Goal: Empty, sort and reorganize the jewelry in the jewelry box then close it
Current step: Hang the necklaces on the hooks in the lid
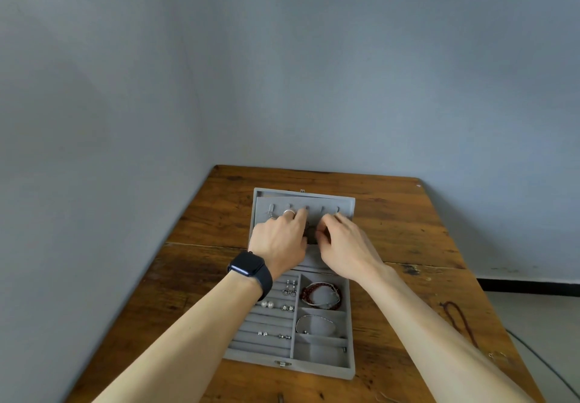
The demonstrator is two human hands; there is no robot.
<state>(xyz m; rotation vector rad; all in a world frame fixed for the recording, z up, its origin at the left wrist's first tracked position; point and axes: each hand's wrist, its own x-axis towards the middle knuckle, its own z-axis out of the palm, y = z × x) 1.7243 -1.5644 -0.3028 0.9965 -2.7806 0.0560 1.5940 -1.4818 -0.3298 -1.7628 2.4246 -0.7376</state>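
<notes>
The box (320, 368) lies open on the tabletop (408, 230), its lid (346, 203) flat so the hooks (322, 209) face up. Over the lid, the right hand (342, 245) pinches a dark piece (310, 233) in its fingers (323, 235), probably to hang it. The left hand (279, 239) is close beside it, and I cannot tell its grip.

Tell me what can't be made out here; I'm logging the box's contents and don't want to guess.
All head view.
1. Dark item: mostly hidden by left hand and right hand; identity and grip unclear.
2. Lid below the hooks: covered by the hands.
3. Earrings: too small for detail.
4. Cord on table: partly behind right forearm.
5. Object at bottom edge: cut off.
</notes>
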